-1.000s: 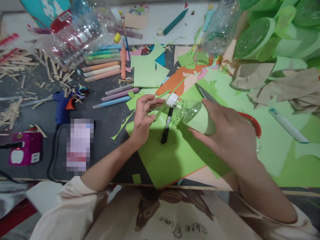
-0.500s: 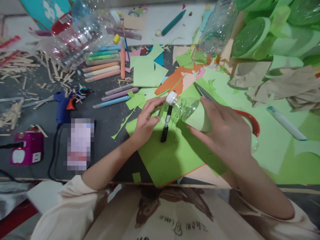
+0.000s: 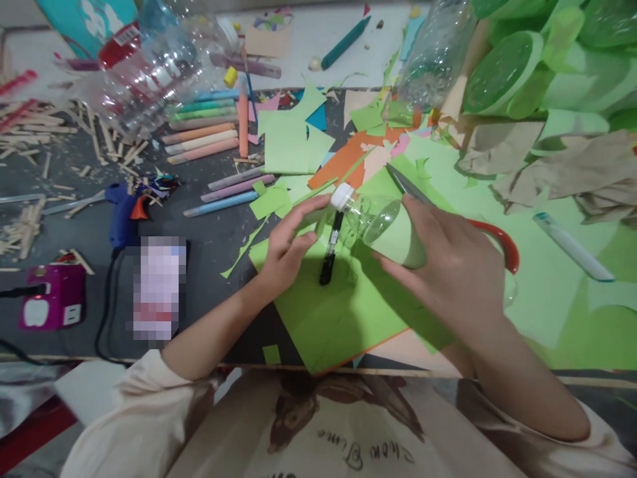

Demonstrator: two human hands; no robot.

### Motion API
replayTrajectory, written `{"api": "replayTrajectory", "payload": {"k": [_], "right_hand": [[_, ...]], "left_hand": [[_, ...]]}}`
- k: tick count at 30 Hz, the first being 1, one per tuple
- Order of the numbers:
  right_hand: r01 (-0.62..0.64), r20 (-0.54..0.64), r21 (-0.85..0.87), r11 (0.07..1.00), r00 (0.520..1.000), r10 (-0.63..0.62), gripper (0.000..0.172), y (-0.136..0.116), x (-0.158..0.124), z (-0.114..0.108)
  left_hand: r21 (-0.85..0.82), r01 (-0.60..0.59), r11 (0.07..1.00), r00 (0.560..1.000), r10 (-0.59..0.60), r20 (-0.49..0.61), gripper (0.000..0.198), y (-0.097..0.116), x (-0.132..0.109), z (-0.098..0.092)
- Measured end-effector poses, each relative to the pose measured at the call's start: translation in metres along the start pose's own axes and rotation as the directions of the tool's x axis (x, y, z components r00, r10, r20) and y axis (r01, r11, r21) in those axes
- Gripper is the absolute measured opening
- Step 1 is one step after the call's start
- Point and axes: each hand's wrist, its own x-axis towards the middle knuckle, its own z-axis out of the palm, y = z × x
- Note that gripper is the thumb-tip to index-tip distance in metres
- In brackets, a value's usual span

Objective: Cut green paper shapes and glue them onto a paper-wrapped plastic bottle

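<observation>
My right hand [image 3: 448,265] is wrapped round a clear plastic bottle [image 3: 365,212], tilted sideways, with pale green paper [image 3: 403,236] round its body. The white cap [image 3: 342,196] points to the left. My left hand [image 3: 291,249] has its fingers apart and curved, the fingertips at the cap; whether they press on it I cannot tell. Below the bottle neck a black marker [image 3: 331,252] lies on green paper [image 3: 328,325]. Scissors [image 3: 500,242] with red handles lie partly hidden beneath my right hand, their blade [image 3: 405,182] showing beyond it.
A blue glue gun [image 3: 123,212], a phone [image 3: 159,285] and a purple box with a cable [image 3: 52,295] are on the left. Several coloured markers [image 3: 202,136] and paper scraps lie further back. Green paper-wrapped bottles [image 3: 572,73] stand at the back right, near a capped cutter-like stick [image 3: 574,249].
Almost nothing differs. My left hand has shifted very slightly to the left, and the bottle in my right hand has turned or moved a touch to the right.
</observation>
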Motion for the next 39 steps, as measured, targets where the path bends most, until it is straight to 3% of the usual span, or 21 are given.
{"api": "replayTrajectory", "payload": {"k": [6,9,13,21,27,35,39], "right_hand": [[0.012,-0.009,0.004,1.0,1.0,-0.011,0.064,-0.001,-0.003,0.002],[0.022,-0.048,-0.001,1.0,0.999,-0.022,0.063,-0.001,-0.004,0.005],[0.002,-0.042,0.008,1.0,0.999,-0.002,0.064,-0.001,-0.004,0.007],[-0.005,-0.04,-0.016,1.0,0.999,0.005,0.063,-0.003,-0.004,0.008],[0.022,-0.059,-0.061,0.998,0.998,-0.026,0.058,-0.005,-0.003,0.006],[0.09,-0.071,-0.158,0.983,0.992,-0.103,0.052,-0.006,0.0,0.001],[0.096,-0.076,-0.146,0.985,0.991,-0.108,0.052,-0.006,0.0,0.002]], "left_hand": [[0.087,0.027,0.996,1.0,-0.027,0.002,0.05,0.001,0.002,-0.002],[-0.046,0.01,0.999,1.0,-0.008,0.027,0.049,-0.002,0.001,-0.001],[-0.179,0.082,0.98,0.993,-0.066,0.094,0.055,-0.004,0.0,0.001],[-0.038,0.007,0.999,0.988,-0.001,0.154,0.054,0.002,0.005,-0.006],[-0.115,0.099,0.988,0.987,-0.083,0.136,0.056,0.005,0.001,-0.001],[0.023,0.066,0.998,0.982,-0.069,0.176,0.061,0.008,0.002,-0.003],[-0.033,0.077,0.997,0.984,-0.07,0.163,0.063,0.006,0.002,-0.001]]}}
